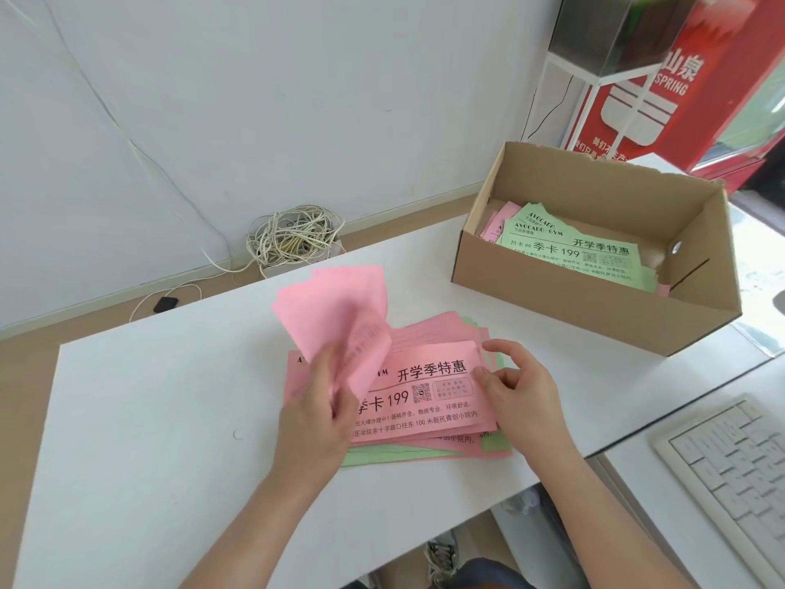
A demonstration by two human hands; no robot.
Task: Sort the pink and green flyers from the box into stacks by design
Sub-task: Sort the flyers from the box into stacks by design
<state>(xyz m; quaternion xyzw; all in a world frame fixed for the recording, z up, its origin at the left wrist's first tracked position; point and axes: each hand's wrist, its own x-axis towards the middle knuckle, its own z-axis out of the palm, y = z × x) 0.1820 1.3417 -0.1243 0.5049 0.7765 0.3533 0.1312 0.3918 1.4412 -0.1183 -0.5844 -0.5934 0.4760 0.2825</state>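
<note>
Top pink paper flyer [429, 401] lying long-axis left–right near front edge of white desk [170, 418] — right hand [522, 393] pinching its right end, left hand [314, 418] clamped on raised pink sheaf [335, 303].

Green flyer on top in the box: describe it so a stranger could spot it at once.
On the white table, find the open cardboard box at the far right. Inside lies the green flyer, printed side up. It alone shows its full face; the pink flyers only peek out beside it.
</note>
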